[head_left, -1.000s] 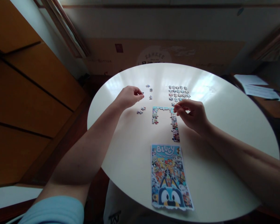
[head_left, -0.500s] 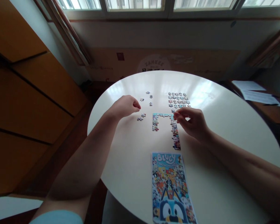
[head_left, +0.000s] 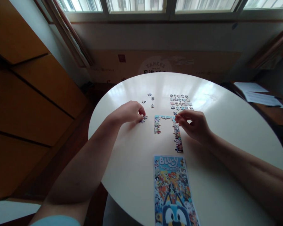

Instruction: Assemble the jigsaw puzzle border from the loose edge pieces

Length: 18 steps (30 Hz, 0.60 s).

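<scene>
On the white table, my left hand [head_left: 132, 112] bends its fingers down onto a small cluster of joined puzzle pieces [head_left: 145, 118], partly covering it. My right hand [head_left: 193, 123] pinches its thumb and forefinger together at the upper right corner of the partly joined jigsaw puzzle [head_left: 164, 117]. Whatever lies between those right fingertips is too small to make out. The joined puzzle has a top edge, a short left side and a longer right side [head_left: 178, 141]. Below it lies a colourful Bluey picture sheet [head_left: 172, 191].
Loose puzzle pieces [head_left: 180, 102] lie in rows beyond my right hand. Several single pieces [head_left: 152, 106] are scattered beyond my left hand. Papers [head_left: 261, 97] and a pen rest on a brown surface at the right. A wooden cabinet [head_left: 33, 103] stands at the left.
My left hand has moved slightly down and right, and its fingertips have come down to the joined pieces. The right hand stays at the puzzle's corner.
</scene>
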Available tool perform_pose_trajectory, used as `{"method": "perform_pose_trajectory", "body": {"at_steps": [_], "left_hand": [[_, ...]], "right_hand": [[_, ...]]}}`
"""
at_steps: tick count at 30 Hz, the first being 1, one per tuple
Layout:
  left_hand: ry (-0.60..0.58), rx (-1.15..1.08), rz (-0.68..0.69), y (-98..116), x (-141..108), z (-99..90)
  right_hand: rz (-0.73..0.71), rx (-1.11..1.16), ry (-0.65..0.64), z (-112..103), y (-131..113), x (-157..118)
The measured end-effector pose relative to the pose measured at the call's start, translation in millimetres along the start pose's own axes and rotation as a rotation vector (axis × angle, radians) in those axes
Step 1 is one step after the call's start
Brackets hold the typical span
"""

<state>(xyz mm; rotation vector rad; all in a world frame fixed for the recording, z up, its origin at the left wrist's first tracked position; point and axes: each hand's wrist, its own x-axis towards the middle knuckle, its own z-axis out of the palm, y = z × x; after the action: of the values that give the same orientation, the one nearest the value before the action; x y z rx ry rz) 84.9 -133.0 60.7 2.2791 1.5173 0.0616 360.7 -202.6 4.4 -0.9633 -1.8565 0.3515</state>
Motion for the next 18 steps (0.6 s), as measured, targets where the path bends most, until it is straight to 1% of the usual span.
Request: {"method": "perform_pose_trajectory", "body": {"at_steps": [7,10,18], "left_hand": [[-0.010,0.018,0.025,-0.8,2.2,1.3],[0.009,0.023,0.022,-0.9,2.4,2.0],[0.050,0.017,0.071,-7.7,6.9,6.1]], "right_hand": [[0.026,0.015,-0.013,0.6,1.1,-0.6],[0.025,0.013,-0.006,0.6,1.6,-0.5],[0.011,0.006,-0.015,0.7,-3.0,1.4]]}}
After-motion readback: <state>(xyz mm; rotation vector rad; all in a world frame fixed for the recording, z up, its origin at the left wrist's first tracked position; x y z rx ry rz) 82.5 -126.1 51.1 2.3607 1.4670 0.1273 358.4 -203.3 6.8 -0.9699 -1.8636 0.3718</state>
